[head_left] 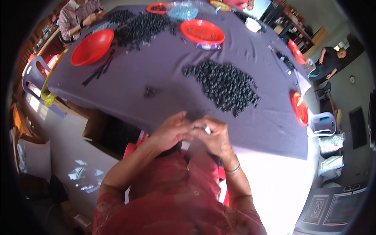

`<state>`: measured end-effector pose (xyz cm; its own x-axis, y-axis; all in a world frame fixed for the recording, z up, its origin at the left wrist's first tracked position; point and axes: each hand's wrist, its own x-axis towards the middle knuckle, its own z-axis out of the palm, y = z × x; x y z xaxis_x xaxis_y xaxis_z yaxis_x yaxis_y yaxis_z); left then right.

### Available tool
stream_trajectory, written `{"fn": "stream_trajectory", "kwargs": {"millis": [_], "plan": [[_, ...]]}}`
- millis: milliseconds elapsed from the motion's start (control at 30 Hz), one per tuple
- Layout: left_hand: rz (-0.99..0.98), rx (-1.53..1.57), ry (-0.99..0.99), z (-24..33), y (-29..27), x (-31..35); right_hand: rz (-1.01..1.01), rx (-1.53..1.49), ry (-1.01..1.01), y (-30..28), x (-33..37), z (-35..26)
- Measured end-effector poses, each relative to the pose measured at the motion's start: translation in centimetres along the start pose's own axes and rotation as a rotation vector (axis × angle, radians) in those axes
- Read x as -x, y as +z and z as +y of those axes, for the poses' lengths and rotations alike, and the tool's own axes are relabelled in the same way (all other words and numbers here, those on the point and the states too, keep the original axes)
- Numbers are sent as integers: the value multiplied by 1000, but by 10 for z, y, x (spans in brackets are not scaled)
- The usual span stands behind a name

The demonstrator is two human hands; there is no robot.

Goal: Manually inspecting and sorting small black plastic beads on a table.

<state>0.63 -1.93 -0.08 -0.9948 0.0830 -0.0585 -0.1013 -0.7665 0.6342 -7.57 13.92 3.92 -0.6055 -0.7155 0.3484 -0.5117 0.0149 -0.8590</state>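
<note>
My left hand (172,131) and my right hand (214,137) meet at the table's near edge, fingertips close together. The right fingers are curled round a slim tool with a whitish end (206,129); its other end is hidden. My left fingers are bent into a pinch, and whatever is between them is too small to make out. Just beyond my hands, to the right, lies a large pile of small shiny black pieces (229,86). A little cluster of similar pieces (149,91) sits on the cloth to the left.
A purple-grey cloth (129,78) covers the table. On it stand an empty-looking red bowl (93,47), a red tray (202,32), black strips (100,69) and another black heap (143,27). A person (80,17) works at the far left. A cardboard box (111,131) stands below the near edge.
</note>
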Motion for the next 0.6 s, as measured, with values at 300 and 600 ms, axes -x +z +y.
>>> {"fn": "stream_trajectory", "kwargs": {"millis": [300,600], "plan": [[-1,-58,-10,1,-3,-6,-19,-172,90,-5,-5,0],[-70,-30,-51,1,6,-1,-190,-558,248,-17,-2,-3]]}}
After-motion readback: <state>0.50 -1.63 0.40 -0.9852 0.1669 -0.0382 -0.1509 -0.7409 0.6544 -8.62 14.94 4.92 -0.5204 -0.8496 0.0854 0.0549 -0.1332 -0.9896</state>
